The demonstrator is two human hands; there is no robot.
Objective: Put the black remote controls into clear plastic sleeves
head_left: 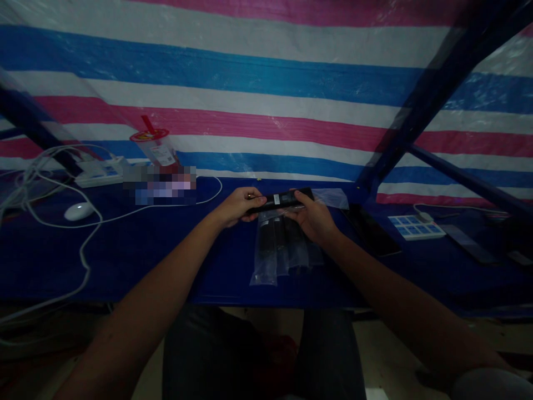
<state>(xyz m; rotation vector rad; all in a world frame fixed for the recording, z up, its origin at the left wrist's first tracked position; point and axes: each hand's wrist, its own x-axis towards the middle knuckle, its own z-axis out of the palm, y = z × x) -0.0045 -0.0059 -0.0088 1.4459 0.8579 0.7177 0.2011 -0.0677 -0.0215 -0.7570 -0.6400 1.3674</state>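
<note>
Both my hands hold a long, flat black item with a small white label (287, 199), level above the table. It has a clear plastic sleeve (331, 198) around it that sticks out past the right end. My left hand (240, 206) is closed on the left end, thumb on top. My right hand (312, 215) grips the right part, thumb on the upper face and fingers beneath. Just below, several similar dark items in clear plastic sleeves (266, 250) lie side by side on the table, partly covered by my right hand. The item's exact kind cannot be made out.
On the blue table (137, 261), a white mouse (79, 211), tangled white cables (85, 255), a power strip (100, 173) and a lidded cup (160, 153) stand left. A dark tablet-like slab (372, 230) and another power strip (416, 228) lie right. A striped sheet (266, 125) hangs behind.
</note>
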